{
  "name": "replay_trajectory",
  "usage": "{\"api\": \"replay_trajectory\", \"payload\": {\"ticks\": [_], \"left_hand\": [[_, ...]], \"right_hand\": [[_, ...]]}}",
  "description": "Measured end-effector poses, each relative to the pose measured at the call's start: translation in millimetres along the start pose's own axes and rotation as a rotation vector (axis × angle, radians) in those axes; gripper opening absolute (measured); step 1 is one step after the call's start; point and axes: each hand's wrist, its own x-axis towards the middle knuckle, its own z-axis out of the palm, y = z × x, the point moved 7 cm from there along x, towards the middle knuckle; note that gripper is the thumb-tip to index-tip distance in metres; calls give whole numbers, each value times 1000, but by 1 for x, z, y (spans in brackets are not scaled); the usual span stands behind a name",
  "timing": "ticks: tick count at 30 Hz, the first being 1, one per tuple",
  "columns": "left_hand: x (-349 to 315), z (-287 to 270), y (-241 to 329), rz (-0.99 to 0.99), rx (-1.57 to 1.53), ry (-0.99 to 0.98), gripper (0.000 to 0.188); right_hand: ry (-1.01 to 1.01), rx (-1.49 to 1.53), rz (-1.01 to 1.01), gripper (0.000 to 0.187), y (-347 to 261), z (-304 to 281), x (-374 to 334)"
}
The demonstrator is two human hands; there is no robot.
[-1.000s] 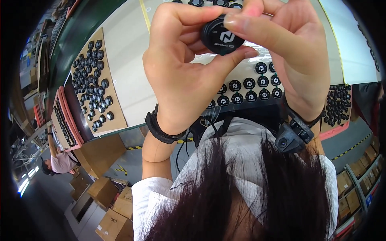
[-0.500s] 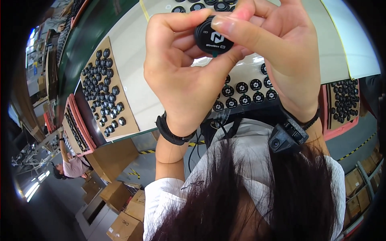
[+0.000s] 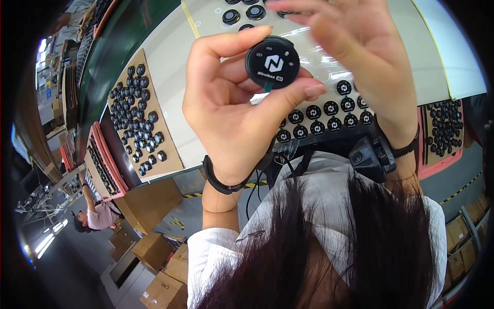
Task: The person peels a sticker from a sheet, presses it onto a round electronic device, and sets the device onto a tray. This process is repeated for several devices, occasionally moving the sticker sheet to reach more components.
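Note:
My left hand (image 3: 226, 100) grips a round black disc-shaped device (image 3: 271, 63) by its edge, between the thumb and fingers. The disc's face, with a white emblem and small marks, is turned up toward me, and a small green tab sticks out at its lower edge. To the right, my right hand (image 3: 363, 59) is off the disc. Its fingers are apart and partly smeared by motion, over the far side of the table. Near those fingertips lie black discs with grey centres (image 3: 255, 12). Below my hands, rows of emblem-marked discs (image 3: 331, 107) lie along the near table edge.
On the left of the table a cardboard sheet (image 3: 163, 135) bears many small black round parts. Pink trays with more parts stand at the left (image 3: 117, 177) and right (image 3: 443, 165). Cartons (image 3: 163, 291) sit on the floor. A person (image 3: 100, 216) is farther off at left.
My right hand has let go of the disc and moved up and right, its fingers spreading. The disc, now in my left hand alone, has come slightly nearer, its face fully uncovered.

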Motion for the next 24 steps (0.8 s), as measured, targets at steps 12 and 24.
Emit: {"api": "replay_trajectory", "payload": {"ticks": [12,24], "left_hand": [[-1,8,1,37,-74,3,43],[-11,11,2,23,-61,-117,43]], "right_hand": [[-115,40,127,75,4,13,-30],[-104,-31,112,73,5,15,-36]]}}
